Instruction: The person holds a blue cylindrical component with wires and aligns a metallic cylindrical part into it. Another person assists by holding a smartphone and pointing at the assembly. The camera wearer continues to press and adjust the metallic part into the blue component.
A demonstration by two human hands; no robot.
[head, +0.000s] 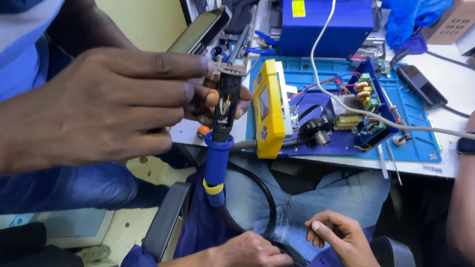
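Two hands meet at the left of the scene around a black tool handle (224, 108) with a blue grip. Left hand (101, 106) covers its top, fingers curled on it; right hand (214, 98) is mostly hidden behind, fingers pinching the same handle. Just right, a yellow meter (268, 110) stands on the table (465, 85) by an opened blue box (324, 12). Another person's hands (295, 250) rest in a lap below.

Matt blue rubber sleeve (217, 161), glossy yellow plastic casing (267, 108), blue denim cloth (319, 201)
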